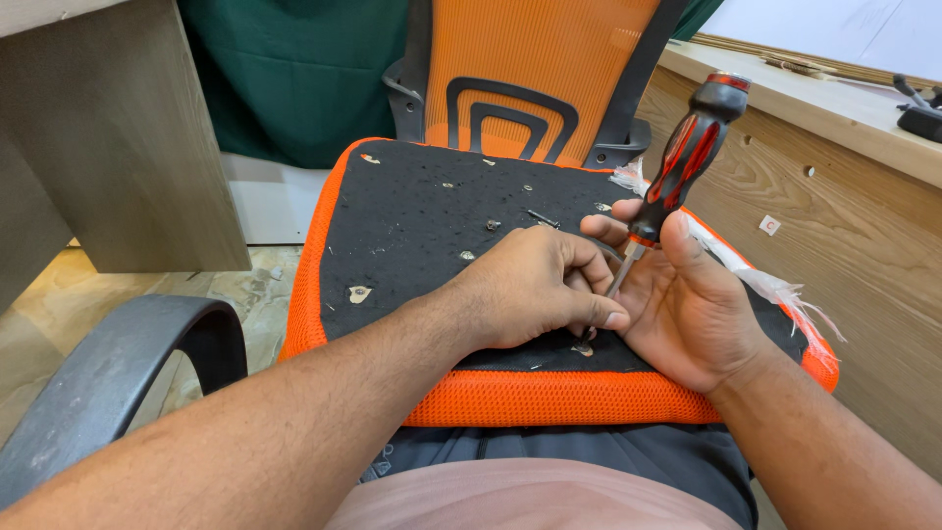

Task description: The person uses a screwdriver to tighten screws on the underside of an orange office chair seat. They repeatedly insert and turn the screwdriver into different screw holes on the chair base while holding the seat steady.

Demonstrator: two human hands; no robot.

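Across the middle of the frame, I set a screwdriver on a fastener in the underside of an upturned chair seat.

Largest is the chair seat [412,236], black underside up with orange mesh around its edge, resting on my lap and filling the centre. Right of centre my right hand [687,304] is wrapped around the red-and-black screwdriver [687,157], handle tilted toward the upper right, shaft running down to a small metal fastener [583,348] near the seat's lower edge. My left hand [535,285] is curled around the shaft close to the tip, steadying it. I judge this the seating step; next calls for keeping the tip centred and turning the handle without slipping. Other small fittings [359,292] dot the black panel.
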